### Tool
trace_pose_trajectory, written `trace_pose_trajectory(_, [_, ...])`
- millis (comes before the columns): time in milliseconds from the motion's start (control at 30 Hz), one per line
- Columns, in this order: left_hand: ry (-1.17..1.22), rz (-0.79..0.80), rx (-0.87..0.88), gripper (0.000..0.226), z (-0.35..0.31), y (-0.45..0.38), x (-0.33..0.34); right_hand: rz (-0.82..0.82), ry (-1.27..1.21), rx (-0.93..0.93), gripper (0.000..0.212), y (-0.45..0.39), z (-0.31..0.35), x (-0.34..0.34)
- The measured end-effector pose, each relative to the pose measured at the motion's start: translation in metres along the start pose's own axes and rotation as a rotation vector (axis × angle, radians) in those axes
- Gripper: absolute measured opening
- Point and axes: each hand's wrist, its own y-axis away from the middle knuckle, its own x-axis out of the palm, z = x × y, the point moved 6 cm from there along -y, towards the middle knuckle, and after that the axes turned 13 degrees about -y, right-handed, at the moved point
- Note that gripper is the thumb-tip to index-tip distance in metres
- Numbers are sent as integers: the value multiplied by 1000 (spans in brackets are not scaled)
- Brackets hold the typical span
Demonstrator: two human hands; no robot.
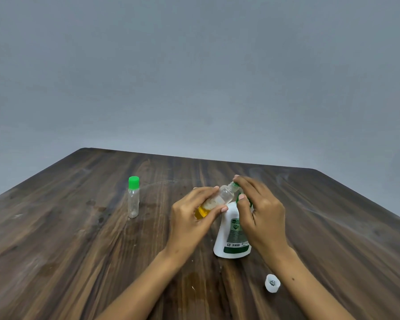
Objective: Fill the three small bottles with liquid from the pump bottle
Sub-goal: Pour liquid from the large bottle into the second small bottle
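My left hand grips a small clear bottle, tilted with its neck up to the right and yellow liquid pooled at its lower end. My right hand sits over the green pump head of the white pump bottle, fingers curled around it, with the fingertips at the small bottle's mouth. The pump spout is mostly hidden by that hand. A second small clear bottle with a green cap stands upright to the left and looks empty. Only two small bottles are in view.
A white cap lies open side up on the dark wooden table, near my right forearm. A wet yellowish patch marks the table near my left forearm. A grey wall stands behind the table's far edge.
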Motion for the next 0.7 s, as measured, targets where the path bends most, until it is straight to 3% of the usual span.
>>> trace_pose_trajectory(700, [1,6,0,38,0,1,-1,-4,-12,33,44,1,1,-1])
